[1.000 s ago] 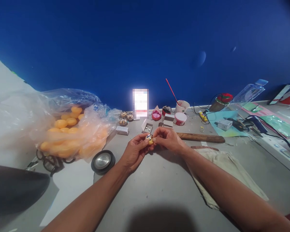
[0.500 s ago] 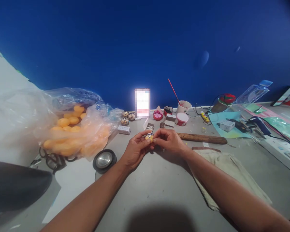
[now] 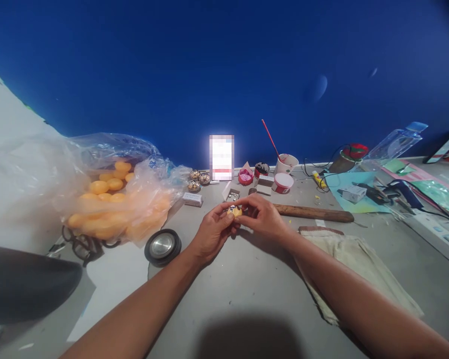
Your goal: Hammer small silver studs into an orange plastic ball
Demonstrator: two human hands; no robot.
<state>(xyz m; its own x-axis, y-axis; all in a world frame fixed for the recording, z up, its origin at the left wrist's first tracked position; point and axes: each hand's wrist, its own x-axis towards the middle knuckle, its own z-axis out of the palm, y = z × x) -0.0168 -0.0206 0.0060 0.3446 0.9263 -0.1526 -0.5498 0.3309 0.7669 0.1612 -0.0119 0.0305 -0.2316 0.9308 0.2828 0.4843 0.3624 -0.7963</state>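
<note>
A small yellow ball (image 3: 234,211), part of it covered in dark and shiny metal studs, is held between my two hands above the table. My left hand (image 3: 216,230) is closed around its left side, thumb in front. My right hand (image 3: 264,217) pinches its right side with thumb and forefinger. Whether a loose stud is between those right fingertips is too small to tell. Just behind the hands lies an open little box (image 3: 232,193) of shiny studs. Several studded balls (image 3: 194,185) sit farther back on the left.
A clear plastic bag (image 3: 134,149) of orange balls fills the left side. A round black-rimmed metal lid (image 3: 162,247) lies near my left forearm. On the right are a wooden-handled tool (image 3: 314,213), a folded cloth (image 3: 351,259), and a paper cup (image 3: 287,163) with a red stick.
The ball has turned in my fingers, so more of its yellow side faces me. My right forefinger has moved over its top. The view has shifted slightly.
</note>
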